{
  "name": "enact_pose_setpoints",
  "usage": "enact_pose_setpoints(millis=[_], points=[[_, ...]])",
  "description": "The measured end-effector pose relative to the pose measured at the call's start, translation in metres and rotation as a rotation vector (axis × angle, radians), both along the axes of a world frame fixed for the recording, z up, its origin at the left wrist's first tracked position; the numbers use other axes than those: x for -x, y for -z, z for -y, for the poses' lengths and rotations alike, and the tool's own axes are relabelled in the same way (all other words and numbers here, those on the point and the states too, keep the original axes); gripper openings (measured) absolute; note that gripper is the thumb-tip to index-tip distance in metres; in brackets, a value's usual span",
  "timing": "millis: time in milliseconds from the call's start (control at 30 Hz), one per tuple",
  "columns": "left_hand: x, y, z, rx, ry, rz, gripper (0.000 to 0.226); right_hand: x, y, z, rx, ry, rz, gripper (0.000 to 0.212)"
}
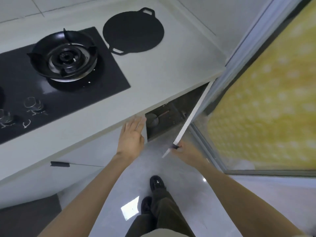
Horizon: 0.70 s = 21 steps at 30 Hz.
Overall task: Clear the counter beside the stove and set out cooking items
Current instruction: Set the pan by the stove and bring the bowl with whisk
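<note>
A flat black griddle pan [133,32] with two loop handles lies on the pale counter [162,69] to the right of the black gas stove [63,55]. Below the counter's front edge a white cabinet door [191,120] stands swung open. My right hand [186,152] grips the dark handle at the door's lower edge. My left hand [132,135] is open, fingers together, at the cabinet's left edge just under the counter lip. Inside the dark cabinet lies a ladle or small pan [153,119] with a long handle.
A glass sliding door with a yellow dotted covering [266,100] stands close on the right. A second cabinet handle [59,164] shows at lower left. Stove knobs [33,104] sit at the stove's front. My shoes [154,183] stand on the glossy grey floor.
</note>
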State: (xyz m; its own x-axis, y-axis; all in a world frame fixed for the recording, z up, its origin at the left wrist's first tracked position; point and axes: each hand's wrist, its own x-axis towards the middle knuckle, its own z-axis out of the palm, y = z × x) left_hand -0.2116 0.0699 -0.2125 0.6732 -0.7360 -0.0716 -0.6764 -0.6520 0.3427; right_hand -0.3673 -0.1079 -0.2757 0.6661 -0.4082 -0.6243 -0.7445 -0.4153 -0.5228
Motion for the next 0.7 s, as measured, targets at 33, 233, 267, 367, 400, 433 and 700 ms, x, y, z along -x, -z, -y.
enact_pose_setpoints(millis=[33, 233, 267, 367, 400, 433, 700], points=[[0.006, 0.001, 0.002, -0.019, 0.019, -0.022, 0.063, 0.010, 0.000, 0.003, 0.044, 0.012, -0.008, 0.055], [0.044, 0.007, 0.043, -0.091, 0.169, -0.094, 0.062, 0.071, -0.015, 0.028, 0.268, 0.080, -0.109, 0.051], [0.050, 0.007, 0.051, -0.086, 0.193, -0.096, 0.063, 0.076, -0.016, 0.031, 0.292, 0.097, -0.126, 0.055], [0.068, 0.008, 0.078, -0.098, 0.257, -0.093, 0.062, 0.099, -0.010, 0.045, 0.345, 0.128, -0.173, 0.056], [0.075, 0.009, 0.090, -0.103, 0.285, -0.091, 0.062, 0.108, -0.011, 0.052, 0.368, 0.144, -0.180, 0.053], [0.080, 0.009, 0.098, -0.110, 0.303, -0.099, 0.062, 0.114, -0.011, 0.058, 0.406, 0.153, -0.162, 0.048], [0.132, 0.020, 0.190, -0.186, 0.331, -0.145, 0.063, 0.163, -0.024, 0.162, 0.504, 0.241, -0.032, 0.072]])
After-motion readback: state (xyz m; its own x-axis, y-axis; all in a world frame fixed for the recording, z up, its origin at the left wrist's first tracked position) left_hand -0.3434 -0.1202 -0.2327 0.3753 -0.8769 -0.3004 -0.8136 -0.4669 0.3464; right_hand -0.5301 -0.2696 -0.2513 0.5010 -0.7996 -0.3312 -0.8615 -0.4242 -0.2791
